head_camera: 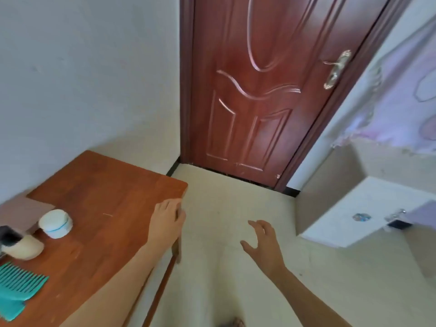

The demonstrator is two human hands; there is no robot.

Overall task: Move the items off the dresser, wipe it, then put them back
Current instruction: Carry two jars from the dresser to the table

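The dresser (106, 199) has a reddish-brown wooden top and fills the lower left. On its left part stand a white round jar (56, 223) with a blue line, a cream bottle with a black cap (22, 246) lying on its side, and a teal comb (17, 287) at the near left edge. A pinkish flat thing (21, 214) lies behind the jar. My left hand (168, 223) rests flat on the dresser's right edge and holds nothing. To the right of the dresser my right hand (263, 244) hovers over the floor, fingers spread, empty.
A red-brown door (259, 90) with a metal handle (336, 68) stands shut straight ahead. At the right is a white cabinet (349, 208) beneath a pale patterned cloth (405, 95). Cream floor (224, 267) lies between the dresser and the cabinet.
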